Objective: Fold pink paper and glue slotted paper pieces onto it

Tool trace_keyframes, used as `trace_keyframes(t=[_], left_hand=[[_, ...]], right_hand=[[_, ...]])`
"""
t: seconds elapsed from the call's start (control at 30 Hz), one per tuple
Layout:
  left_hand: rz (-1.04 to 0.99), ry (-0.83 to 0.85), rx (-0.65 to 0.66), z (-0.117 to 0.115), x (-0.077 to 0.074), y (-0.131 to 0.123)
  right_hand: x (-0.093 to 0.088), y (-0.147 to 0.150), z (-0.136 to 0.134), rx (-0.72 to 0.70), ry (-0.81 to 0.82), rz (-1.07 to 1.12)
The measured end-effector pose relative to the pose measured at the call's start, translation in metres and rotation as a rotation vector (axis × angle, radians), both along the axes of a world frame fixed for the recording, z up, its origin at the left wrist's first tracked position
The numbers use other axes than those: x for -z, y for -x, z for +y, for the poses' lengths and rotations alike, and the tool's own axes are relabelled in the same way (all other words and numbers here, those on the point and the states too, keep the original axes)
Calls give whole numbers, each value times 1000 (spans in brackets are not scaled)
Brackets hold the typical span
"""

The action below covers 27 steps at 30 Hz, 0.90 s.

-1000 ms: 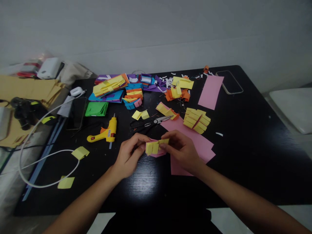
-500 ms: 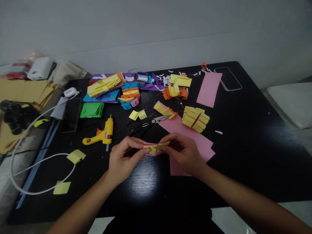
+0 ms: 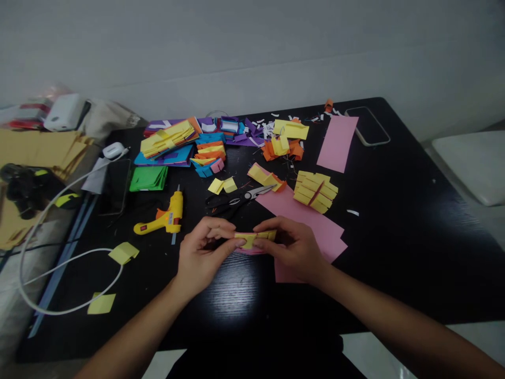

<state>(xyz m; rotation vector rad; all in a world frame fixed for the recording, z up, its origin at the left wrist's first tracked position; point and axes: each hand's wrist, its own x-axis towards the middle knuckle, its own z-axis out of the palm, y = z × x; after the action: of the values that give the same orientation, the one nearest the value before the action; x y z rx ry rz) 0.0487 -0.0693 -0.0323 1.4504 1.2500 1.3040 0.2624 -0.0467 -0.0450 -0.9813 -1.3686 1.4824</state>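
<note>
A small folded strip of yellow and pink paper (image 3: 248, 241) is pinched between my two hands above the front of the table. My left hand (image 3: 203, 252) grips its left end with thumb and fingers. At the other end my right hand (image 3: 294, 245) pinches it too, thumb flat on the yellow face. Pink paper sheets (image 3: 311, 223) lie partly under my right hand. Just beyond the hands rest black-handled scissors (image 3: 240, 198), and a slit yellow paper piece (image 3: 314, 191) lies to their right.
A yellow glue gun (image 3: 169, 216) lies at left, near a looping white cable (image 3: 71, 263). Stacks of folded coloured paper (image 3: 169, 139) and white scraps (image 3: 269, 129) spread along the back. A phone (image 3: 367, 127) sits by a pink sheet (image 3: 338, 143) at back right.
The yellow flaps on the held paper, raised and split before, now lie flatter under my thumbs. My left hand has shifted slightly to the right.
</note>
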Motion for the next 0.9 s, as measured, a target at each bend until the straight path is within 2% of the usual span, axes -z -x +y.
trace_keyframes(t=[0.2,0.3,0.4,0.53,0.73,0.83,0.9], left_hand=[[15,54,129,3,0,-4],[24,31,58,3,3,-4],[112,-48,-8,2,5,-3],[247,-152,28,1,4,-1],[268,-200,69,1,3,-1],[352,-279,5,8,-4,15],[458,-320,-150,16,-12,38]], right_hand=[[-2,1,0,59,59,21],[-2,1,-1,40,70,27],[-1,2,-2,-40,54,4],[2,2,-4,-125,11,1],[4,2,-4,-79,-1,-19],[3,2,-4,-43,-11,-37],[3,2,-4,-27,-25,-50]])
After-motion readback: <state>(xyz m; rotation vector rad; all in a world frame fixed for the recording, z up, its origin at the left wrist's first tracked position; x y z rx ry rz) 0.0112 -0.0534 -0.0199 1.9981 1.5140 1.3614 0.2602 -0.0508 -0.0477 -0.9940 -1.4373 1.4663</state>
